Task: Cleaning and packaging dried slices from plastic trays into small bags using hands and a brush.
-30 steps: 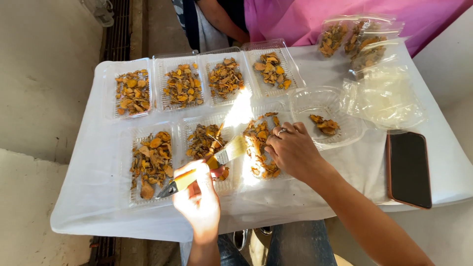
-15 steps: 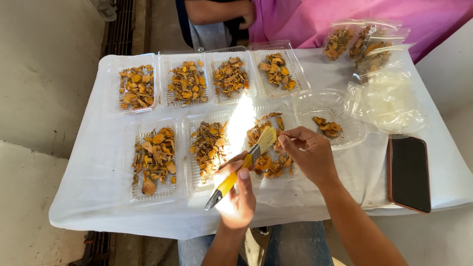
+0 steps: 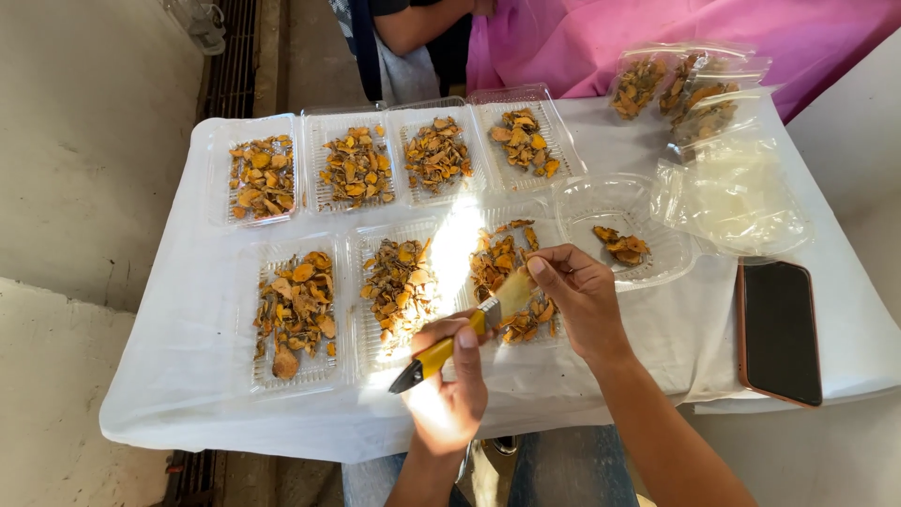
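My left hand (image 3: 450, 390) grips the yellow handle of a flat brush (image 3: 439, 353), whose black end points down-left. The pale bristles reach up-right to my right hand (image 3: 580, 299), whose thumb and fingers pinch them. Both hands hover over a clear plastic tray (image 3: 554, 340) of orange-brown dried slices in the near row at the right. A strong patch of sunlight falls just left of it.
Several more clear trays of dried slices (image 3: 357, 167) lie in two rows on the white cloth (image 3: 188, 394). A round clear bowl (image 3: 662, 274) holds a few pieces. A dark phone (image 3: 777, 330) lies at the right. Filled bags (image 3: 694, 89) and another person's arm (image 3: 422, 23) are beyond.
My left hand has carried the brush rightward from the middle tray to the right one. My right hand has closed its fingers on the bristles.
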